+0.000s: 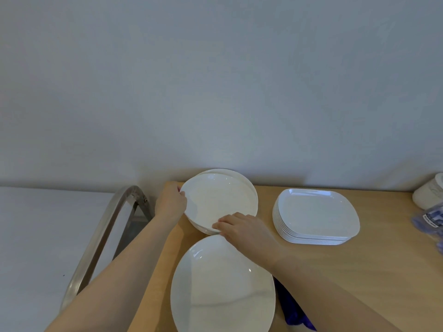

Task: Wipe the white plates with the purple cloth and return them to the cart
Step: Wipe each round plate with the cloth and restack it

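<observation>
currently both bare hands are on the top plate (215, 200) of a stack of round white plates (249, 188) at the far left of the wooden table (335, 271), close to the wall (215, 80). left hand (170, 202) grips the plate's left rim, thumb curled over the upper edge, the other fingers hidden beneath. right hand (242, 230) holds the near rim, fingertips curled on top of the edge, fingers close together. top plate sits slightly offset to the left and near side of the plates below it; whether it is lifted clear of them or touching, cannot tell. a second large round white plate (223, 291) lies flat at the near edge of the table, its far rim just beside the stack's near edge and under the right hand. purple cloth (293, 312) lies bunched on the table, just right of this near plate, partly under the right forearm. to the right of the round stack, apart from it, a stack of rounded-rectangular white platters (316, 214). at the far right edge of view, a white roll-like object (429, 194) and a blurred blue-and-clear item (431, 219), identity not legible. left of the table stands a metal cart handle (96, 238), curved tube, with a pale floor or surface (36, 236) beyond it.
</observation>
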A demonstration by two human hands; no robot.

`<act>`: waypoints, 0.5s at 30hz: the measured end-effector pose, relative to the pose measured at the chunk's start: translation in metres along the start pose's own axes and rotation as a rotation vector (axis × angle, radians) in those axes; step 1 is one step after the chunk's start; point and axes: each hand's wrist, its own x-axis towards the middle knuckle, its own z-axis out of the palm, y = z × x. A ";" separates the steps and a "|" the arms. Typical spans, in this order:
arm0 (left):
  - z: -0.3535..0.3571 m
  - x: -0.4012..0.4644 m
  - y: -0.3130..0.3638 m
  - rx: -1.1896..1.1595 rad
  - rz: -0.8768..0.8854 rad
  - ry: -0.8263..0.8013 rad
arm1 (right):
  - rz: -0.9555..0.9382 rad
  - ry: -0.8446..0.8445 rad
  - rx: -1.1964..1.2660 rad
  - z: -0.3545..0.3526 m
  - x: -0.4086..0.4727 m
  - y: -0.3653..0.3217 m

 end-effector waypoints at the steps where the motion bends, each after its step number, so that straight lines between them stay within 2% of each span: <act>1: 0.000 0.001 0.000 0.004 0.000 -0.002 | 0.003 -0.006 0.003 0.000 0.001 0.001; 8: 0.010 -0.001 -0.007 -0.117 0.016 -0.027 | 0.026 -0.023 0.009 0.008 0.006 0.014; 15: 0.012 -0.028 -0.002 -0.061 0.111 -0.029 | 0.053 -0.040 0.033 0.017 0.004 0.023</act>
